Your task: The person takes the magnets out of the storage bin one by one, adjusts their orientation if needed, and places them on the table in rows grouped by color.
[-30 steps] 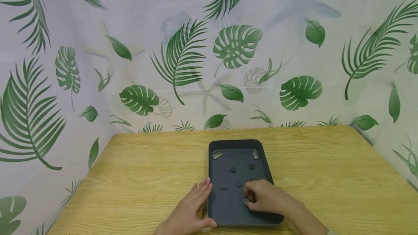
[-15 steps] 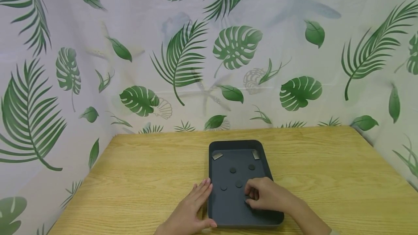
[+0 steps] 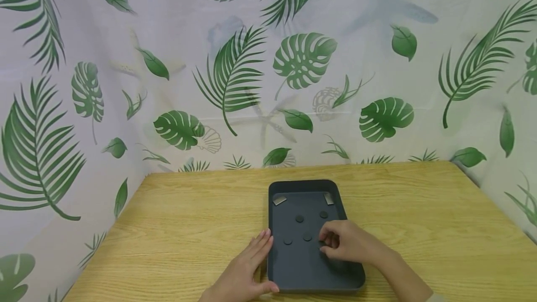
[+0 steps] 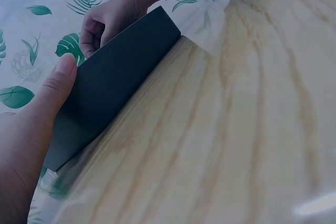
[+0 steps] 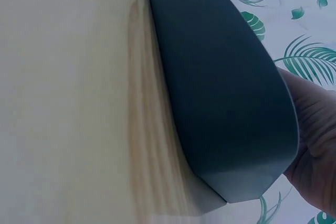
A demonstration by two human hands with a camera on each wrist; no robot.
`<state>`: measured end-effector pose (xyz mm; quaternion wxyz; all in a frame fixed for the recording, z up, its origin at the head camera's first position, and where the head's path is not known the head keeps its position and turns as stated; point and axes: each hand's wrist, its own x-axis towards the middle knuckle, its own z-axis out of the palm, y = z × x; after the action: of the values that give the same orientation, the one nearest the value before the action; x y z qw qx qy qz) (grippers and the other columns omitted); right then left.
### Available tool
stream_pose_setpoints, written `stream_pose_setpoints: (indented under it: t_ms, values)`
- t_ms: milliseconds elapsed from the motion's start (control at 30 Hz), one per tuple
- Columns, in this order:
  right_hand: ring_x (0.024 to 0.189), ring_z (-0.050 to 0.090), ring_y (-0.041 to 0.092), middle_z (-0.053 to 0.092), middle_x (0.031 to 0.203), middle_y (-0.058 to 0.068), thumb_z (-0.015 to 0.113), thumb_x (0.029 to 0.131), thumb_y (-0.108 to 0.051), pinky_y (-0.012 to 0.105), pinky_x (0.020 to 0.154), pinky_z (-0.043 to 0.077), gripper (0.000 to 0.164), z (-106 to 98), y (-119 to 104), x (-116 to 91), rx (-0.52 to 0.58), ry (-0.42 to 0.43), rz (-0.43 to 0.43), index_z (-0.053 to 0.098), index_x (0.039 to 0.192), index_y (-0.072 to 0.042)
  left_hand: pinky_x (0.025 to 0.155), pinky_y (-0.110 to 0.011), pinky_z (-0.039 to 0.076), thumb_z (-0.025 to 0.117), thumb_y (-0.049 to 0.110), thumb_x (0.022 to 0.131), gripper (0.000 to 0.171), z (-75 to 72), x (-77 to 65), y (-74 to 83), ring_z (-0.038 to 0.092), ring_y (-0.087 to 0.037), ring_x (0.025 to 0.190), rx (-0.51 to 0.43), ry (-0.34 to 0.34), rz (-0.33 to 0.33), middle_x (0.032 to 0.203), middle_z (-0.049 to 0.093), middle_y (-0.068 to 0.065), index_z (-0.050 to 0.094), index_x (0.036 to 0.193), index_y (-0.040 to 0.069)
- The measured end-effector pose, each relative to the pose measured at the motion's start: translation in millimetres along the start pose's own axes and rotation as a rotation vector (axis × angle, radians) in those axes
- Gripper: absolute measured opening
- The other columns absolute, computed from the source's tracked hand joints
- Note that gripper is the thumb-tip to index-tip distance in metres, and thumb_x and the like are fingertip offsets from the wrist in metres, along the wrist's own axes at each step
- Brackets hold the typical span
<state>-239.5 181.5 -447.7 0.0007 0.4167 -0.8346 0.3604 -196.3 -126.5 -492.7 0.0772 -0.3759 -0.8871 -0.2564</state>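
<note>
A dark grey rectangular tray [image 3: 293, 269] lies on the wooden table. Several small dark round discs, such as one disc [image 3: 299, 218], lie flat on its floor. My left hand [image 3: 247, 267] rests along the tray's left side, fingers extended on the wall and thumb at the near corner. Inside the tray, over its right half, my right hand [image 3: 346, 243] has curled fingers, thumb and forefinger pinching a dark disc that barely shows against the tray. In the right wrist view, the tray wall [image 5: 226, 87] hides the fingertips.
Two small silvery rectangular pieces, a left one [image 3: 279, 200] and a right one [image 3: 328, 198], lie in the tray's far corners. The wooden table [image 3: 201, 218] extends on both sides. A leaf-printed cloth [image 3: 251, 83] hangs behind it.
My right hand has moved away from me and slightly right inside the tray, from the near part toward the row of discs. The left hand and tray have stayed put.
</note>
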Motion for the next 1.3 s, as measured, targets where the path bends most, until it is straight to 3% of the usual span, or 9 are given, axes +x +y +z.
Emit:
stream_pose_setpoints:
  t_ms: [567,967,1300]
  values:
    - [0.065,0.05,-0.004,0.059,0.077,-0.009,0.071,0.081,-0.003,0.019,0.054,0.049,0.014,-29.1,2.5,-8.9,-0.038,0.079,0.019,0.062,0.09,-0.009,0.115,-0.041,0.026,0.041,0.067,0.086,0.093,1.6,-1.0,-3.3,0.021,-0.023,0.143,-0.005,0.017,0.039,0.154,0.024,-0.016,0.026,0.147,-0.001]
    - [0.064,0.049,-0.004,0.058,0.075,-0.01,0.074,0.076,0.002,0.017,0.051,0.046,0.02,-45.5,10.4,-14.1,-0.143,0.183,-0.056,0.062,0.088,-0.01,0.115,-0.04,0.024,0.043,0.068,0.086,0.093,0.1,-0.7,-0.2,0.02,-0.022,0.144,-0.036,-0.009,0.009,0.155,0.022,-0.014,0.026,0.148,0.001]
    - [0.064,0.049,-0.004,0.058,0.075,-0.011,0.074,0.078,-0.002,0.018,0.053,0.047,0.018,-64.8,13.5,-20.9,-0.159,0.182,0.058,0.063,0.089,-0.01,0.115,-0.04,0.024,0.041,0.068,0.086,0.093,0.0,-0.5,-0.7,0.019,-0.023,0.144,-0.032,-0.003,0.024,0.155,0.022,-0.015,0.026,0.148,0.0]
